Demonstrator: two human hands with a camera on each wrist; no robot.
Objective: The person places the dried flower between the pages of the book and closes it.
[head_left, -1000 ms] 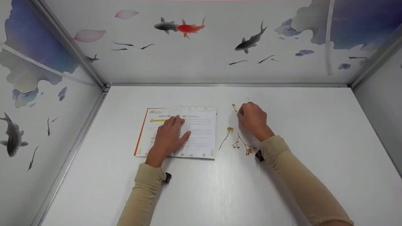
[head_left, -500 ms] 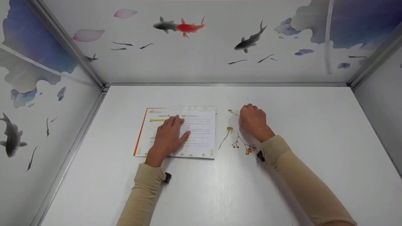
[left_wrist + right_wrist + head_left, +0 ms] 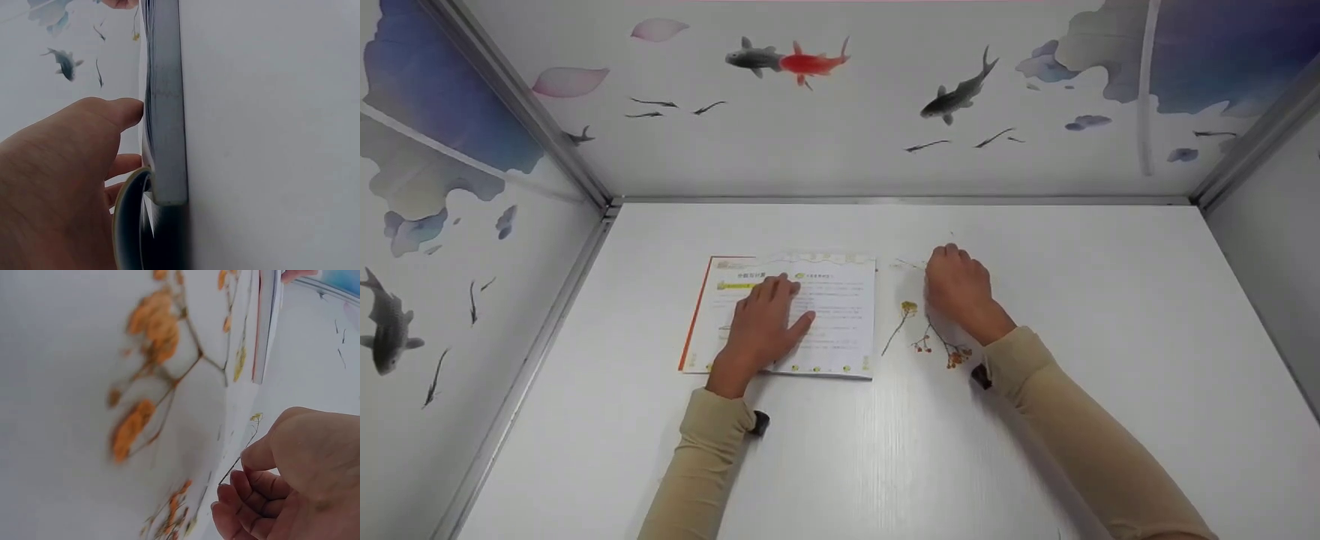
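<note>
Sprigs (image 3: 909, 308) obstruct passage beside the book (image 3: 840, 322).

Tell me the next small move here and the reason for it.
Probably carry the yellow-tipped sprig left onto the book: the right hand already pinches its stem just beside the page edge, and the left hand rests on the book, likely steadying it.

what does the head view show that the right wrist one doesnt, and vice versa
Only the head view shows the print on the book and both tan sleeves.

Only the right wrist view shows thumb and fingertips of the right hand pinching a thin stem.

Both show the book, an orange sprig and at least part of both hands.
</note>
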